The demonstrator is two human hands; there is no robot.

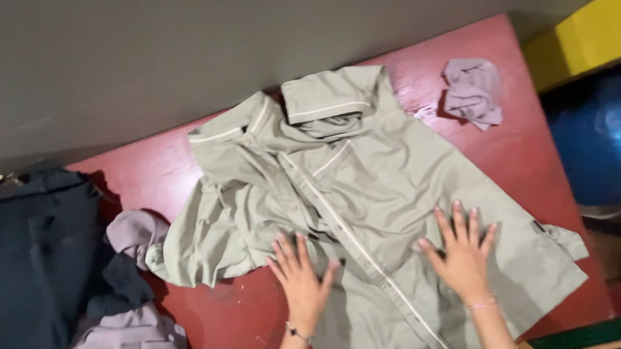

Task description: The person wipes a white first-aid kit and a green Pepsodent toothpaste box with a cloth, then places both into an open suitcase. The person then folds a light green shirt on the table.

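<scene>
A pale green cotton shirt with white piping [369, 192] is spread across the middle of the red wooden table [510, 148]. The left hand [301, 279] and right hand [462, 251] are pressed flat on it, fingers splayed wide, nothing gripped. A crumpled lilac cloth [473, 91] lies near the far right corner; dark garments [28, 263] are heaped at the left edge.

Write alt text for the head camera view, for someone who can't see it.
Two bare hands, left hand and right hand, press flat with fingers spread on a pale green shirt laid on a red table. A crumpled lilac cloth lies near the far corner; dark and lilac clothes are heaped at left.
</scene>
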